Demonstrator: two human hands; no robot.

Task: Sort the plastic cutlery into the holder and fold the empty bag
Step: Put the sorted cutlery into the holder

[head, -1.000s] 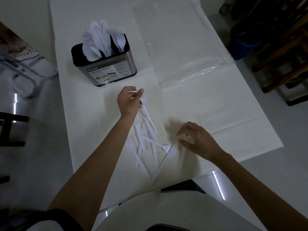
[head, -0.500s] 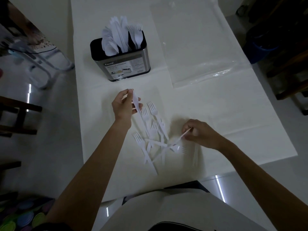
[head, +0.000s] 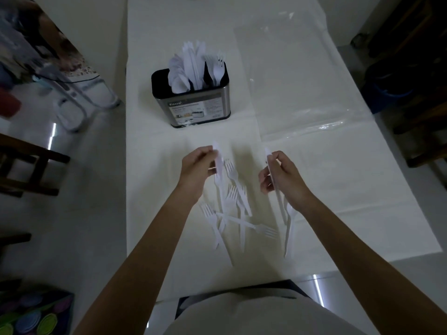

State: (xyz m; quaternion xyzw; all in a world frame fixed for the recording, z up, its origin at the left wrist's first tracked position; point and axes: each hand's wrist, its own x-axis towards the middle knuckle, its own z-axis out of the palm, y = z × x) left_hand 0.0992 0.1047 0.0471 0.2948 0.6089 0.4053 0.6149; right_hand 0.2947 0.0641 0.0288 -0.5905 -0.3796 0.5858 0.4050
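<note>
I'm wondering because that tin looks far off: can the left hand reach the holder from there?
Probably yes. The left hand grips a white piece, and the holder stands just ahead of it with only bare tablecloth between; its open top is crowded but not covered.

One holder (head: 193,106), one clear bag (head: 304,81), roughly seven loose forks (head: 232,197), plus one utensil (head: 219,165) each in the left hand (head: 196,171) and right hand (head: 284,176).

Your left hand (head: 196,172) is covering part of the left utensil (head: 219,166) it's pinching, center frame, so knife vs fork isn't showing. Your right hand (head: 285,177) is doing the same w/ the right utensil (head: 268,154). Fine print on the holder (head: 196,112) label is reading too small.
</note>
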